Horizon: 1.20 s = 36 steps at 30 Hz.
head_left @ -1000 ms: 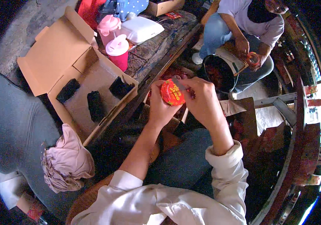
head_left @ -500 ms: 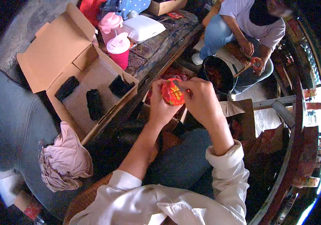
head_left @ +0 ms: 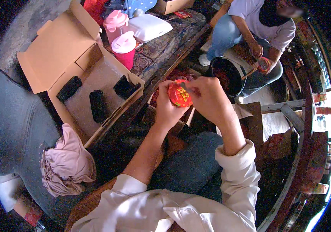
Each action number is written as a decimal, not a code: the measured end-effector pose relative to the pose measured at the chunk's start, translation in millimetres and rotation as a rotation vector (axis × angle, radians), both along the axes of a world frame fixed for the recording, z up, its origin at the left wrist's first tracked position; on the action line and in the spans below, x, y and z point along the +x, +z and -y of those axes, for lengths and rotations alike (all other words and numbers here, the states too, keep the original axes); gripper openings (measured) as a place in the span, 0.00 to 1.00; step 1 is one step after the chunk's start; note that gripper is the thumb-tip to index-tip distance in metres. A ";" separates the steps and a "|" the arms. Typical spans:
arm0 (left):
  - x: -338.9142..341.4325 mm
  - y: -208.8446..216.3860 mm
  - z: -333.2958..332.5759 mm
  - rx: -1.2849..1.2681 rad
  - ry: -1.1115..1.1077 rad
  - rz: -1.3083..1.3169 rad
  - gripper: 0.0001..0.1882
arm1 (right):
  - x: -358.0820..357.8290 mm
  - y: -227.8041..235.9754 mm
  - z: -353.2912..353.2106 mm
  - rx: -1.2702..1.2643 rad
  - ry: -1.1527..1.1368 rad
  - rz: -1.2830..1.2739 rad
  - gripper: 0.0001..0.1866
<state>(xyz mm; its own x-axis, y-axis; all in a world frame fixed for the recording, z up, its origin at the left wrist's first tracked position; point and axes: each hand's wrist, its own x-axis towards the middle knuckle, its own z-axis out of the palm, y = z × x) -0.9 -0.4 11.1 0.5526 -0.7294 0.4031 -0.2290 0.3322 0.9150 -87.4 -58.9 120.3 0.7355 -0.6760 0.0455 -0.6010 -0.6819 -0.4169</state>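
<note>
My left hand [head_left: 168,110] is wrapped round a small, round red container with yellow lettering [head_left: 178,97], holding it up in front of me with its printed face toward me. My right hand [head_left: 211,97] is closed in a pinch at the container's right edge. Something small and dark grey [head_left: 190,89] shows at its fingertips, over the printed face; I cannot make out what it is.
An open cardboard box [head_left: 84,125] with several black blocks stands at left. Behind it are a pink lidded cup [head_left: 123,50] and a white foam box [head_left: 150,28]. A person [head_left: 261,42] sits across, holding a similar container near a black bucket [head_left: 227,75]. A pink cloth [head_left: 69,162] lies beside me.
My right hand has shifted slightly right across the container's face. My left hand keeps its hold. The person across has brought their hands closer together around their container.
</note>
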 end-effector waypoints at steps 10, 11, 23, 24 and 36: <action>-0.3 -5.4 1.7 -0.019 -0.010 -0.051 0.32 | 5.0 0.3 4.5 -0.028 0.045 -0.044 0.08; 0.6 -6.7 1.2 0.000 -0.011 -0.047 0.32 | 4.8 1.2 5.1 -0.009 0.046 -0.079 0.08; 1.4 -8.6 3.3 0.032 -0.047 -0.111 0.37 | 19.1 -0.8 29.0 0.104 0.106 -0.175 0.05; 1.8 -10.0 4.0 0.029 -0.053 -0.135 0.37 | 20.1 -0.5 28.4 0.098 0.113 -0.166 0.05; 0.1 -7.4 0.7 0.047 -0.042 -0.078 0.35 | 8.1 -5.0 17.3 0.012 0.095 -0.054 0.05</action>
